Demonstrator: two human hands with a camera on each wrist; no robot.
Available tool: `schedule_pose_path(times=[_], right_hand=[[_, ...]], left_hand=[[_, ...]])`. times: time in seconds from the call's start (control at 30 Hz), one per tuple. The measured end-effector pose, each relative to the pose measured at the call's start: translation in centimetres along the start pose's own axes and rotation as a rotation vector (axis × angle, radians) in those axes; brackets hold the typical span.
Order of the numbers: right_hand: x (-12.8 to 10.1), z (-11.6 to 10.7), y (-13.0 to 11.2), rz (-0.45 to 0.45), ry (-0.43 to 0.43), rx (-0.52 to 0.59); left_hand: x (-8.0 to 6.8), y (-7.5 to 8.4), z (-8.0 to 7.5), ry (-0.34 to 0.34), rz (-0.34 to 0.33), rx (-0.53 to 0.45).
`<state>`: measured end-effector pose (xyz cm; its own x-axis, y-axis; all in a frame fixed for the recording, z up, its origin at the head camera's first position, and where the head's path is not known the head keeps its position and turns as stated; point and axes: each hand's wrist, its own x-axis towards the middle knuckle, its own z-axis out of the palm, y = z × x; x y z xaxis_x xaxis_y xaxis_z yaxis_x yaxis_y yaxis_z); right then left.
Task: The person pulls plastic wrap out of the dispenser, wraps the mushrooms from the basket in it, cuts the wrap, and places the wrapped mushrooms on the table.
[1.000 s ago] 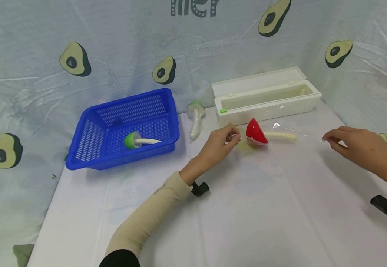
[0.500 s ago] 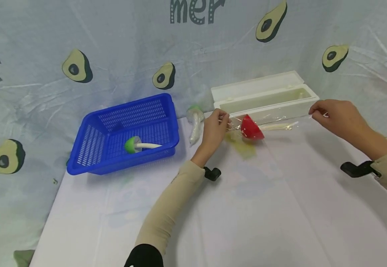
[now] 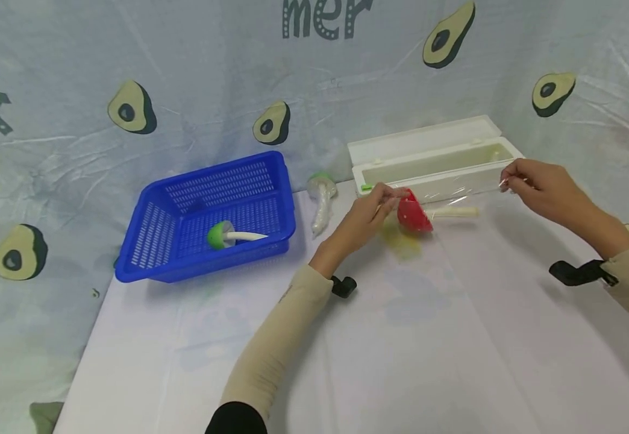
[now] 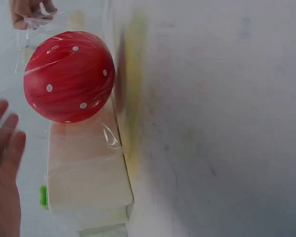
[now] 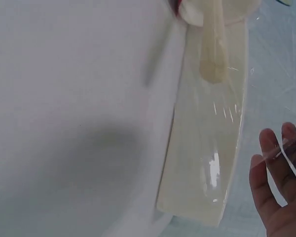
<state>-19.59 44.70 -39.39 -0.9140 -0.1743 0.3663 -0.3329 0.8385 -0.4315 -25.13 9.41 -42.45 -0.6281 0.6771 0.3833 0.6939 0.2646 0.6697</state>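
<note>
A toy mushroom with a red, white-dotted cap (image 3: 414, 212) and pale stem (image 3: 455, 211) lies in clear cling film (image 3: 458, 194) in front of the white box. My left hand (image 3: 362, 223) is at the cap's upper left. Its fingers (image 4: 12, 145) look extended and blurred in the left wrist view, with nothing held in them. To the right, my right hand (image 3: 547, 191) pinches the film's far end between thumb and fingers. The film stretches from there toward the cap. In the right wrist view the stem (image 5: 214, 59) shows through it.
The long white film box (image 3: 439, 182), lid up, stands behind, with a green slider (image 3: 367, 187). Left of it lies a film-wrapped green mushroom (image 3: 322, 205). A blue basket (image 3: 206, 265) holds another green-capped mushroom (image 3: 221, 235). A printed curtain (image 3: 195, 72) hangs behind the table.
My right hand rose and moved leftward with the film end. My left hand first lifted the film's left end, then let go and shifted right to the cap.
</note>
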Motion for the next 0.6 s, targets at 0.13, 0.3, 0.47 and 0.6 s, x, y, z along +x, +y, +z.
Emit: schedule_pose_path(times=[0.13, 0.3, 0.47, 0.6], right_hand=[[-2.2, 0.0, -0.7, -0.118, -0.067, 0.033], [-4.6, -0.1, -1.2, -0.215, -0.271, 0.103], [-5.5, -0.1, -1.6, -0.16, -0.472, 0.166], [-5.6, -0.8, -1.5, -0.137, -0.505, 0.218]], left_hand=[[-0.6, 1.0, 0.0, -0.213, 0.073, 0.038], [-1.1, 2.2, -0.2, -0.32, 0.053, 0.071], [-1.3, 3.0, -0.2, -0.382, 0.003, 0.002], [-1.8, 3.2, -0.8, -0.419, -0.025, -0.044]])
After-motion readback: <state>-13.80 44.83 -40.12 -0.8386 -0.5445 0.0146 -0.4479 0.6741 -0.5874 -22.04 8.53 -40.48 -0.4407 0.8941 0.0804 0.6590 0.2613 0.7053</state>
